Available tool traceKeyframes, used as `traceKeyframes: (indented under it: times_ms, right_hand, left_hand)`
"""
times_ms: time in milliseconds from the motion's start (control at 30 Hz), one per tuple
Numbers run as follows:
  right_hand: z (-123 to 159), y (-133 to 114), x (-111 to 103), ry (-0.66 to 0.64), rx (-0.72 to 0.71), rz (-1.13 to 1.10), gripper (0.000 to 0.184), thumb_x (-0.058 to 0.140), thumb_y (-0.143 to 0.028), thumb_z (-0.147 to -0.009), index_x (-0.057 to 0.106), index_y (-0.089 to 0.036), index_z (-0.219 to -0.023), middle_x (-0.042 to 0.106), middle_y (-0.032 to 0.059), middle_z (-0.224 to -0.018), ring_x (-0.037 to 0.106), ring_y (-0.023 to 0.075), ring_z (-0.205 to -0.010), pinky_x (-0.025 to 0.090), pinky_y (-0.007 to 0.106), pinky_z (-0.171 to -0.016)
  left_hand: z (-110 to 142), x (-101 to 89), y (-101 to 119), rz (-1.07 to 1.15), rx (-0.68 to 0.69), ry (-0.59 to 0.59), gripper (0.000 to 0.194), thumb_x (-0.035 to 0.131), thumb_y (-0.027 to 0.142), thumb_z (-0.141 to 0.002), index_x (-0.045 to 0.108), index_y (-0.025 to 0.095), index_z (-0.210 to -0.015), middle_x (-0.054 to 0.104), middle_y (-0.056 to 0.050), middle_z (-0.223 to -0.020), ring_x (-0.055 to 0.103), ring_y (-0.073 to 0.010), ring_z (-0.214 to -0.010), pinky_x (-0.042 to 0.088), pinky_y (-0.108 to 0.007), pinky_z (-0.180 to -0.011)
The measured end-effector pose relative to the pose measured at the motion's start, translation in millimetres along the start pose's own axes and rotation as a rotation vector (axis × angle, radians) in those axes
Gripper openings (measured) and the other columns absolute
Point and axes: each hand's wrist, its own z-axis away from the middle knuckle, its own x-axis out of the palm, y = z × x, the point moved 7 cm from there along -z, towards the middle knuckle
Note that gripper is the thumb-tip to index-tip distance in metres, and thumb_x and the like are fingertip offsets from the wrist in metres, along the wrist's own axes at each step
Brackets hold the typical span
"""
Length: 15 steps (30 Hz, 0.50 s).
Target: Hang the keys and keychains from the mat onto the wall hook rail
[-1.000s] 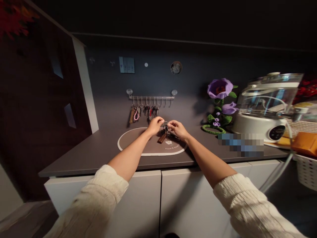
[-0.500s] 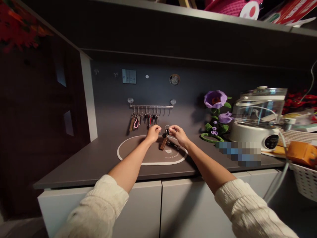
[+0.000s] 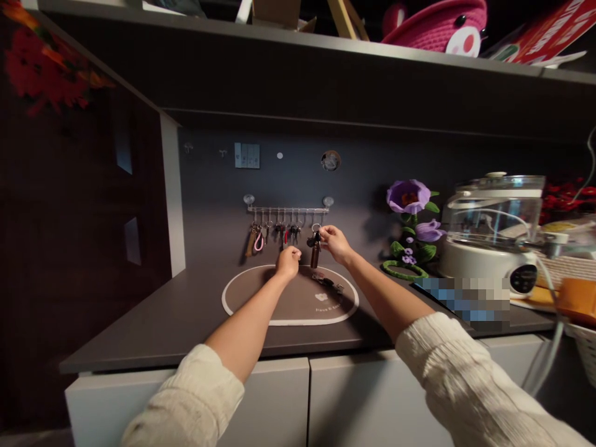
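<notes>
Pinched in my right hand (image 3: 334,243) is a key ring with dark keys (image 3: 315,239) and a brown fob hanging below it. The ring is raised close to the right end of the clear hook rack (image 3: 288,210); I cannot tell whether it touches a hook. My left hand (image 3: 288,263) is closed above the mat, fingertips together, with nothing visible in it. Several key bunches (image 3: 282,232) hang from the rack, one with a pink loop (image 3: 259,242). Another dark bunch of keys (image 3: 329,284) lies on the brown oval mat (image 3: 261,298).
Purple artificial flowers (image 3: 408,197) stand on the right of the counter (image 3: 162,316), beside a white appliance with a clear top (image 3: 493,248). A shelf (image 3: 298,43) overhangs the counter, bearing a pink basket (image 3: 433,31). A white cable (image 3: 552,335) hangs at the right.
My right hand has lifted the key ring with its brown fob up toward the rack. My left hand has moved slightly apart from it. The view has tilted up a little.
</notes>
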Motion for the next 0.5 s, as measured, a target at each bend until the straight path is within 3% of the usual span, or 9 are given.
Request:
traceKeyframes:
  times_ms: [200,500]
  right_hand:
    - [-22.5,-8.9,12.7,0.052,0.045,0.034,0.015,0.053,-0.023,-0.075,0.045,-0.016,-0.065,0.041,-0.0053,-0.048,0.041,0.0051,-0.044,0.039,0.018,-0.048]
    - [-52.1,1.7,19.7,0.211,0.104,0.092,0.018,0.047,-0.02,-0.079,0.046,-0.016,-0.062,0.042,-0.0044,-0.045,0.041,0.0057,-0.041,0.04,0.019,-0.046]
  left_hand:
    - [-2.4,1.5,-6.7,-0.033,-0.031,0.004,0.013,0.047,0.016,-0.076,0.06,0.015,-0.074,0.064,-0.003,-0.072,0.054,-0.0103,-0.061,0.041,-0.022,-0.062]
    - [-1.4,-0.5,-1.8,-0.09,-0.002,-0.008,0.013,0.047,0.016,-0.076,0.059,0.016,-0.071,0.064,-0.004,-0.072,0.056,-0.0117,-0.068,0.042,-0.023,-0.067]
